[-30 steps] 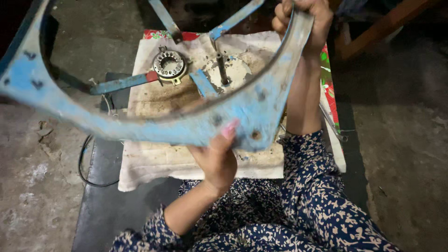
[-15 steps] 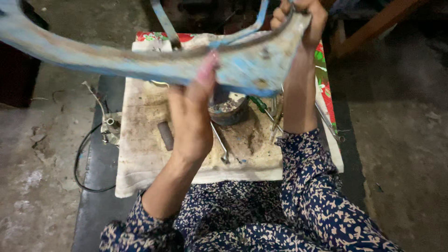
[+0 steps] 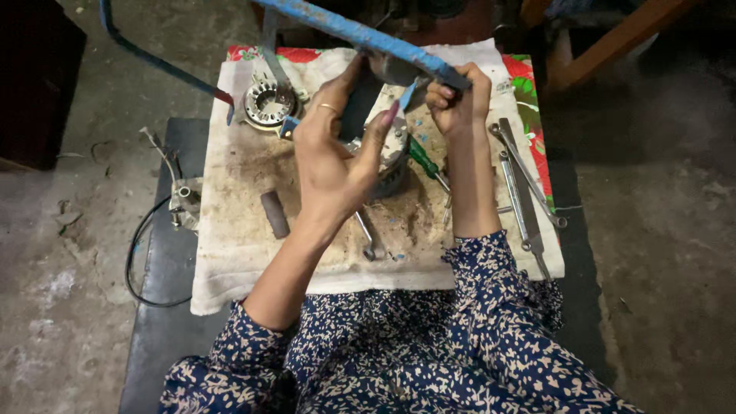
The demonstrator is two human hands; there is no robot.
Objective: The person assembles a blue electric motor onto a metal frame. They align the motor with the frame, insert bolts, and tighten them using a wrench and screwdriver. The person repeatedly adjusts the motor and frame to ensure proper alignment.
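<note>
While the right hand (image 3: 458, 98) closes its fingers around the blue frame (image 3: 360, 34) where that bar slopes down toward the cloth's far right corner, the left hand (image 3: 331, 157) stands open-palmed just beside it, fingers spread up against a dark motor part (image 3: 383, 165) under the bar; whether those fingers actually clamp the part cannot be told. A ring shows on one left finger. The frame runs from the grip up and left past the cloth's far edge, with a thinner blue arm (image 3: 153, 57) curving off beyond the far left corner.

Below the hands lies a stained white cloth (image 3: 238, 253) over a dark bench (image 3: 165, 322). A toothed stator (image 3: 268, 102) sits near the cloth's far left corner, a short grey cylinder (image 3: 274, 214) toward its left side, a green screwdriver (image 3: 424, 161) at the middle, and spanners (image 3: 521, 180) along the right edge. A small metal fitting with a black cable (image 3: 142, 253) rests off the left edge.
</note>
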